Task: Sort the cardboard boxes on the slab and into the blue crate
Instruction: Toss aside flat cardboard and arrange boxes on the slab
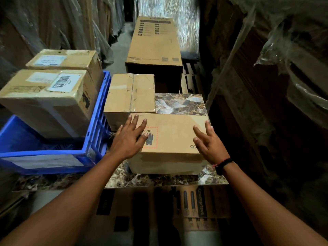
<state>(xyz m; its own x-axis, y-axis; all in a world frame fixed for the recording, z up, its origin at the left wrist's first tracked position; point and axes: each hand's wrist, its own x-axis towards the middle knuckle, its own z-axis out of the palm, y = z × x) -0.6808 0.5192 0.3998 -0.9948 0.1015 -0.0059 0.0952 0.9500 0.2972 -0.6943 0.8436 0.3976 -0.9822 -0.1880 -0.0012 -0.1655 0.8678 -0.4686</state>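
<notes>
A cardboard box with a red-bordered UN label (170,139) lies on the brown marble slab (181,103) in the centre. My left hand (129,137) rests flat on its top left corner, fingers spread. My right hand (209,142) lies against its right edge, fingers apart, not clearly gripping. Behind it on the slab stands a taped plain box (130,96). To the left, the blue crate (95,125) holds two boxes: a near one with a barcode label (48,102) and a far one with a pale label (65,61).
A long printed carton (154,43) lies beyond the slab, with a wooden pallet (193,77) to its right. Plastic-wrapped goods (275,68) wall in both sides of the narrow aisle. A printed Crompton carton (195,205) sits below the slab's near edge.
</notes>
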